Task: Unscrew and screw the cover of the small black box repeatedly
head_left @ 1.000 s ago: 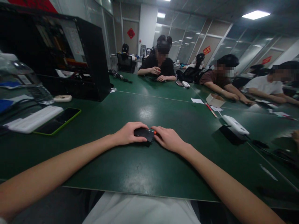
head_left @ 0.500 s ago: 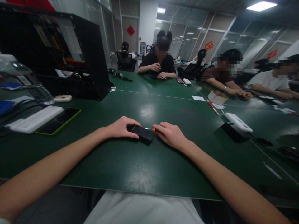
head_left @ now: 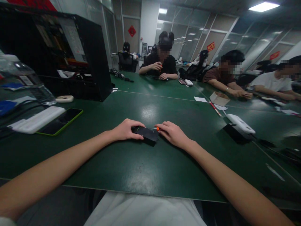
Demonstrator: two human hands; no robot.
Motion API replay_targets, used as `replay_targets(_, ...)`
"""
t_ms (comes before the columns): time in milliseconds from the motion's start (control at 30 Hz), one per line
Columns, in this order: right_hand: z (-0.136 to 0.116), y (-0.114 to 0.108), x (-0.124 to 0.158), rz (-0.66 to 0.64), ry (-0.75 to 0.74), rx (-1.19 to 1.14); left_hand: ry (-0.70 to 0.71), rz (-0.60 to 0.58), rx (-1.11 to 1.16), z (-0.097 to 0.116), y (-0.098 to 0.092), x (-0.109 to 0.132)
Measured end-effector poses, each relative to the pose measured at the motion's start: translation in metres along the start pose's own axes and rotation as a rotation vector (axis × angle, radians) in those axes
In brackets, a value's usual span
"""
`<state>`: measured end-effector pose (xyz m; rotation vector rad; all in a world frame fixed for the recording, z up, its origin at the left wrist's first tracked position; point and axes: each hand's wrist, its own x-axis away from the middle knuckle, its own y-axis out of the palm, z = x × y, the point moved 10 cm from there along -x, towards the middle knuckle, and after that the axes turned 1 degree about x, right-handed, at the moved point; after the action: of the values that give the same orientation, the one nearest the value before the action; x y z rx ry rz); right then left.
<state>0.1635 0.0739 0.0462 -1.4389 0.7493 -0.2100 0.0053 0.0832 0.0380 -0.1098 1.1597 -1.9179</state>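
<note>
Low over the green table, my left hand grips the left end of a small black box, thumb on the near side and fingers on the far side. My right hand is closed around a screwdriver with an orange handle, most of it hidden in the fingers. Its thin metal shaft points left along the far edge of the box. The shaft's tip lies close to my left fingers; whether it touches the box I cannot tell.
An open black computer case stands at the left, with a plastic bottle, a green-edged phone and a white power strip before it. At the right lie another power strip and a small box. Several people sit opposite.
Both hands, the black box and the screwdriver sit slightly further right in the picture. The screwdriver's handle shows a little further from my left hand. Both grips are unchanged.
</note>
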Motion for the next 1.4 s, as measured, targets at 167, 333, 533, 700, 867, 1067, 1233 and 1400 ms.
replay_targets(167, 0.006, -0.001, 0.002, -0.019, -0.055, 0.065, 0.024, -0.006, -0.015, 0.006, 0.005, -0.002)
replay_targets(333, -0.007, -0.004, -0.004, 0.001, -0.086, 0.147, 0.044, -0.004, -0.012, 0.008, 0.005, -0.002)
replay_targets(533, -0.008, 0.007, -0.008, -0.005, -0.098, 0.092, 0.046, 0.001, 0.000, 0.007, 0.006, -0.001)
replay_targets(700, -0.008, 0.013, -0.006, -0.032, -0.097, 0.048, 0.070, -0.014, 0.017, 0.007, 0.008, -0.001)
replay_targets(867, -0.006, 0.010, -0.004, -0.039, -0.068, 0.058, 0.078, -0.015, 0.034, 0.010, 0.008, -0.001)
replay_targets(1067, 0.001, 0.007, -0.001, -0.059, -0.022, 0.033, 0.081, -0.016, 0.042, 0.015, 0.006, -0.002)
replay_targets(1233, 0.011, 0.005, 0.001, -0.067, 0.016, -0.003, 0.072, 0.003, 0.046, 0.015, 0.005, -0.002)
replay_targets(1400, 0.025, 0.002, 0.006, -0.062, 0.081, -0.020, 0.071, 0.015, 0.081, 0.018, 0.003, -0.001)
